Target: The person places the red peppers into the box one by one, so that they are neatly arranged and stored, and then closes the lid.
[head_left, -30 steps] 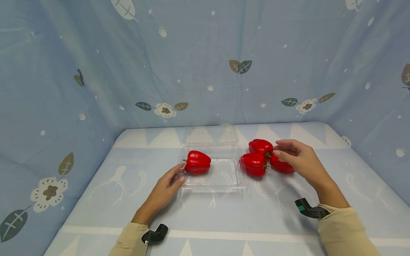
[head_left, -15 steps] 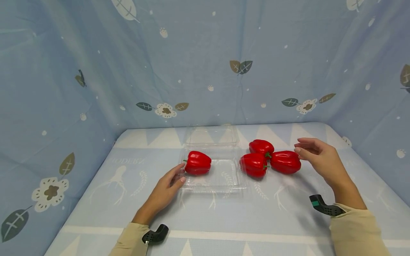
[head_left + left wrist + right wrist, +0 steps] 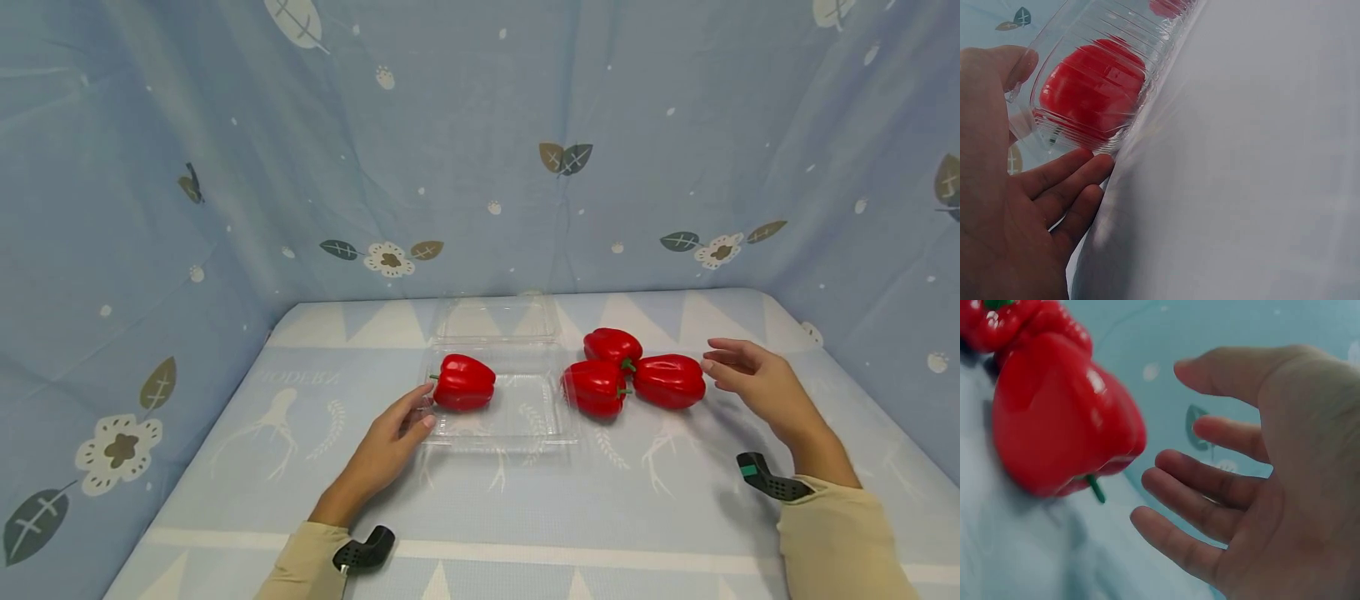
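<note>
My left hand is at the left edge of a clear plastic container. Its thumb and fingers lie either side of the rim corner, and part of a finger shows through the plastic. Inside the container's left half, a red bell pepper lies on its side, green stem to the left. My right hand hovers right of another red bell pepper, fingers loosely bent and holding nothing. In the right wrist view a gap shows between the fingertips and this pepper, whose green stem is visible.
Two more red bell peppers, a back one and a front one, cluster just right of the container. Behind the container its clear lid lies folded back on the patterned cloth. A blue curtain encloses the table's back and sides.
My right hand has moved right, off the rightmost bell pepper, uncovering it, then slightly lower. My left hand, the container and the pepper inside it have stayed in place.
</note>
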{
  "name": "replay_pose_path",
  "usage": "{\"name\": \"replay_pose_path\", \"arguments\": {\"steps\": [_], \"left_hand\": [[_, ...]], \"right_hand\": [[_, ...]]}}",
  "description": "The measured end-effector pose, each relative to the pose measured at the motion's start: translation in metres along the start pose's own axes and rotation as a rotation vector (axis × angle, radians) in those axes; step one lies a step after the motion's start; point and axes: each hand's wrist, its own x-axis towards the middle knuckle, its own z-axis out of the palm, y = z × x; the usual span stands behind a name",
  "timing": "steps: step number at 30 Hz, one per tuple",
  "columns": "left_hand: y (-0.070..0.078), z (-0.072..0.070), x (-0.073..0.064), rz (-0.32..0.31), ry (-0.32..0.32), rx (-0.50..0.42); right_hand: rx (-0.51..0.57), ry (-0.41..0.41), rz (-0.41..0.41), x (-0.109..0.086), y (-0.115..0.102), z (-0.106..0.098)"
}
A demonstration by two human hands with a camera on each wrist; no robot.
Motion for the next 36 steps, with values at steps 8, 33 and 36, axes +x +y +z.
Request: {"name": "replay_pose_path", "arguments": {"steps": [8,33,36], "left_hand": [[0.001,0.0,0.0,0.002,-0.005,0.006],[0.0,-0.001,-0.001,0.0,0.0,-0.008],[0.0,-0.001,-0.001,-0.006,-0.001,-0.015]], "right_hand": [[0.011,-0.077,0.043,0.006,0.012,0.006],[-0.01,-0.155,0.05,0.013,0.024,0.021],[-0.003,-0.164,0.054,0.013,0.026,0.022]]}}
